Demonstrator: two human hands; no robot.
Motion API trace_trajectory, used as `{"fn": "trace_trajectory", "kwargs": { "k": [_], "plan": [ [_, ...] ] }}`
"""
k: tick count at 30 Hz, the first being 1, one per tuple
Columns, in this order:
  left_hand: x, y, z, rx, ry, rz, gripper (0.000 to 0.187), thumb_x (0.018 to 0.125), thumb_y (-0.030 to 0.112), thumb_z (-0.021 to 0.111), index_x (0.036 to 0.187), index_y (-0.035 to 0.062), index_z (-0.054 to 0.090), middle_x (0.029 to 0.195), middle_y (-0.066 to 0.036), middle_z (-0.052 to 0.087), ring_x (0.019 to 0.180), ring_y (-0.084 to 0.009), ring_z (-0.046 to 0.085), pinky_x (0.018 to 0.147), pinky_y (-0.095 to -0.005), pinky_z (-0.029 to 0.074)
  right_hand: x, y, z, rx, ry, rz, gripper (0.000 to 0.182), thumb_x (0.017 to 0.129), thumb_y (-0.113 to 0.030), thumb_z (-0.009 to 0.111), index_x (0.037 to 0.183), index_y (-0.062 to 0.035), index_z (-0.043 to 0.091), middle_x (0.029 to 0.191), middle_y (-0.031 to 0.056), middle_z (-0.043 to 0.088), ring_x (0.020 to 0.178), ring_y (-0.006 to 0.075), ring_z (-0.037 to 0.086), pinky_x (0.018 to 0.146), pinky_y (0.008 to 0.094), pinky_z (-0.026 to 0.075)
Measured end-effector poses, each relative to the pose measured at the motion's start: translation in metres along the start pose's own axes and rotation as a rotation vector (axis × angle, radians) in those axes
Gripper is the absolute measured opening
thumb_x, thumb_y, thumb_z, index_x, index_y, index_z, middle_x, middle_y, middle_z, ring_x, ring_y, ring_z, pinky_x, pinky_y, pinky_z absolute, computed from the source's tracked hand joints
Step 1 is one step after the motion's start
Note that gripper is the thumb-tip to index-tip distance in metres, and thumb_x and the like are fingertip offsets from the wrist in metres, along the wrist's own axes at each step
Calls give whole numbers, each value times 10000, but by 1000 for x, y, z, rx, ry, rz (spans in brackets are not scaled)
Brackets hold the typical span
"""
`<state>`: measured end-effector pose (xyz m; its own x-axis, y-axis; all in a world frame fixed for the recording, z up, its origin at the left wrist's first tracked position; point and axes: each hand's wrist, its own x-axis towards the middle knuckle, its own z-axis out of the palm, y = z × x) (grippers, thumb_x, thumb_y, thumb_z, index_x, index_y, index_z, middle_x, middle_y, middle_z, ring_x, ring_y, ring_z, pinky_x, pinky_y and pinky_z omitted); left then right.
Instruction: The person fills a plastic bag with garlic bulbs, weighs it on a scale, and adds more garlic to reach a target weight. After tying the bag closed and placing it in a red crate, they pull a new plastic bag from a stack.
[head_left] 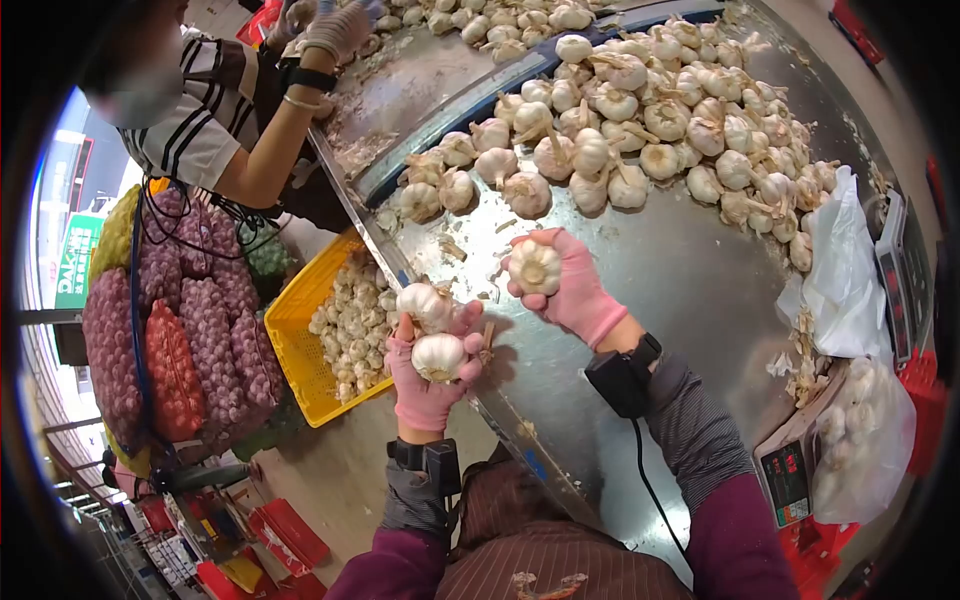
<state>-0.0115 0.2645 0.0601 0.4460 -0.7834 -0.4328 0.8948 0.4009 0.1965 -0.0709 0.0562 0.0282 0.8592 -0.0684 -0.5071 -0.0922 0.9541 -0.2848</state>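
My left hand, in a pink glove, is closed around two white garlic bulbs, one above the other, near the table's edge. In my right hand, also gloved in pink, is a single garlic bulb, its round face turned up, over the metal table. Beyond both hands a big heap of garlic bulbs with dry stems covers the far part of the table.
Left of the table, a yellow crate holds many bulbs. Net sacks stand farther left. A co-worker's gloved hand is at upper left. Plastic bags and scales line the right side.
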Motion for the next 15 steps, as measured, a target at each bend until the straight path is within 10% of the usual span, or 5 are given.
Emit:
{"fn": "trace_trajectory", "kwargs": {
  "k": [5,9,11,14,15],
  "plan": [
    [5,-18,13,-48,-209,-59,587,835,603,543,1236,174,541,1427,-205,343,941,-348,599,522,-375,514,-31,21,20,144,-60,-65,316,867,-346,489,970,-61,576,897,121,622,619,221,596,401,252,407],
    [-2,-27,23,335,-58,-85,636,846,635,454,1274,167,505,1006,-237,588,735,-337,593,458,-356,460,-73,46,33,-405,-12,-460,312,929,-246,444,1051,-7,602,1018,169,616,843,234,601,722,255,477],
    [-15,-41,42,487,-87,-148,694,835,687,361,1252,153,511,854,-235,591,589,-322,562,429,-363,453,-87,45,21,-1001,280,-1258,357,934,-264,479,1136,-1,611,1214,211,543,1107,272,522,940,328,417],
    [-30,-83,86,1039,-131,-34,638,826,636,421,1221,145,517,883,-156,598,570,-284,552,384,-338,411,-146,39,8,-689,292,-1051,420,926,-303,524,1225,-13,573,1372,232,406,1299,325,352,1046,378,324],
    [-25,-101,100,769,-240,-193,611,816,612,453,1207,147,525,920,-122,592,546,-256,520,372,-324,383,-169,31,0,-794,383,-1069,457,923,-327,535,1255,-13,549,1394,238,378,1302,342,349,1042,383,328]
  ]
}}
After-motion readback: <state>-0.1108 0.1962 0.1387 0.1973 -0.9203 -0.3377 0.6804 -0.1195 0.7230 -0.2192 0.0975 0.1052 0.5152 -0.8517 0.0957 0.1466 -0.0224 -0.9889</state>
